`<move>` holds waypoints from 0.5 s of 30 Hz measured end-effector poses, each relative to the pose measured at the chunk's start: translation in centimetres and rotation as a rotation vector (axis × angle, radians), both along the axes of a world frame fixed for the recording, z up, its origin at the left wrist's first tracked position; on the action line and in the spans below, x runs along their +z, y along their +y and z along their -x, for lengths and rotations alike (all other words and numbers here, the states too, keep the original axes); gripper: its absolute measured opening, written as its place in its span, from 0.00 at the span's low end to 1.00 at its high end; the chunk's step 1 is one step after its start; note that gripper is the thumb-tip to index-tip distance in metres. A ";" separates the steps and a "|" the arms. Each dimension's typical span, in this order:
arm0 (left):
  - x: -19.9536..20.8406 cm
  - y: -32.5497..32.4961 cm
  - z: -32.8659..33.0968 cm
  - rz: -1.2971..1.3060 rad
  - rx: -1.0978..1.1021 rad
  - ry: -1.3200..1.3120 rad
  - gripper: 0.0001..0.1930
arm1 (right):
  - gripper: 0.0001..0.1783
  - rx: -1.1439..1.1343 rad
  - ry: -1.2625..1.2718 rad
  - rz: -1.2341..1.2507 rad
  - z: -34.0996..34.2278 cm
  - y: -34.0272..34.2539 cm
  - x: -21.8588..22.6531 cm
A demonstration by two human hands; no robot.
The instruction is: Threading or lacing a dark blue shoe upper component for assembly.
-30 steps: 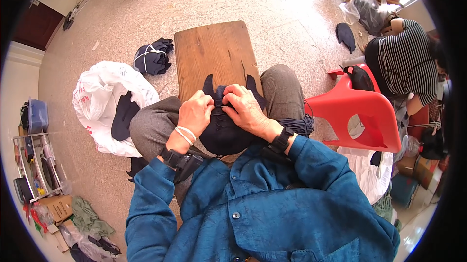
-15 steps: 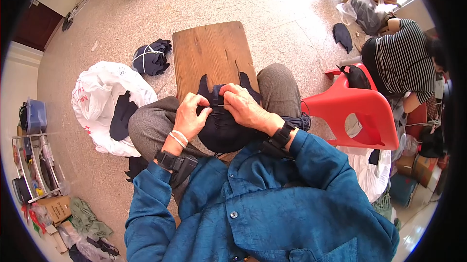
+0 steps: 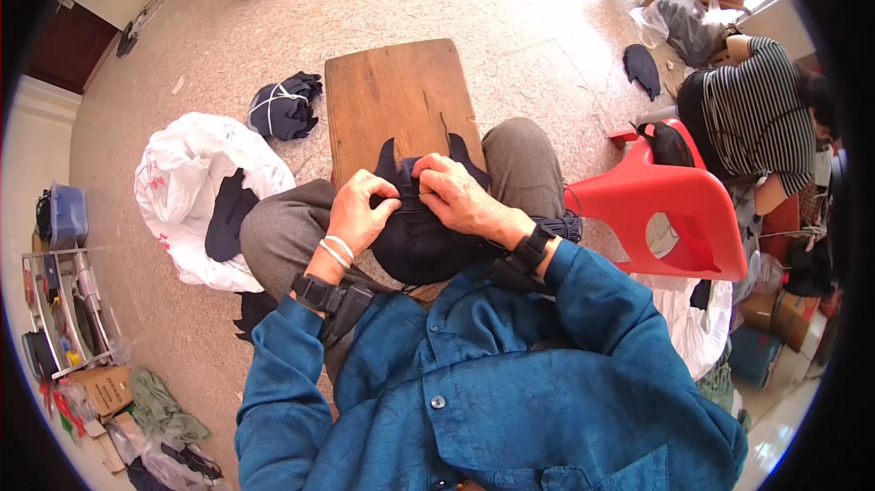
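A dark navy fabric piece (image 3: pixel 421 248) lies across my lap and over the near end of a brown wooden bench (image 3: pixel 394 90). Two narrow pointed flaps of it reach up onto the wood. My left hand (image 3: pixel 359 210) is closed in a pinch at the cloth's upper left, thumb against forefinger. Just to its right, my right hand (image 3: pixel 456 197) grips a small folded strip of the same fabric between curled fingers and thumb. A thin dark strand shows between the hands; whether either one also holds a small tool is hidden.
A white sack (image 3: pixel 182 154) with dark cloth stands at left, beside a tied dark fabric bundle (image 3: pixel 284 106). At right are a red plastic stool (image 3: pixel 684 199) and a person in a striped top (image 3: pixel 756 113). A coil of dark cord (image 3: pixel 558 227) lies by my right knee.
My left hand has shifted slightly to the right and its fingers have drawn closer together. The right hand stays almost in place on the cloth.
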State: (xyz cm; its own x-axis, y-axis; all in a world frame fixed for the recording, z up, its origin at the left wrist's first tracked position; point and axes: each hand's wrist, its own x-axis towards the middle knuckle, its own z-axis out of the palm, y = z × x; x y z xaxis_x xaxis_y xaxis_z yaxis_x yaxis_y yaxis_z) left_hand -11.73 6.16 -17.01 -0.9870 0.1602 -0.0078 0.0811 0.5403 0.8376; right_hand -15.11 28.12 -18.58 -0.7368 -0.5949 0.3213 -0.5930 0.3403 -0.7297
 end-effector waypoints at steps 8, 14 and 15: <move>-0.5 -0.1 0.0 -0.014 0.025 -0.004 0.05 | 0.05 -0.031 0.071 0.025 -0.4 -0.6 0.5; -0.4 -0.4 -0.3 -0.040 0.003 -0.009 0.06 | 0.02 -0.046 0.087 0.053 0.0 -0.6 0.8; -0.5 -0.5 -0.6 -0.040 0.008 -0.009 0.06 | 0.02 -0.042 0.087 0.054 0.0 -0.3 1.1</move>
State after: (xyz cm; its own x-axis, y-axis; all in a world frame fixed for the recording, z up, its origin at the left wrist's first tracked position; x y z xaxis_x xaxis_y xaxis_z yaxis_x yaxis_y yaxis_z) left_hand -11.17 5.70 -17.48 -0.9882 0.1530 -0.0104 0.0694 0.5068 0.8592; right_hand -15.07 27.83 -17.46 -0.7288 -0.5442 0.4156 -0.6408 0.3280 -0.6941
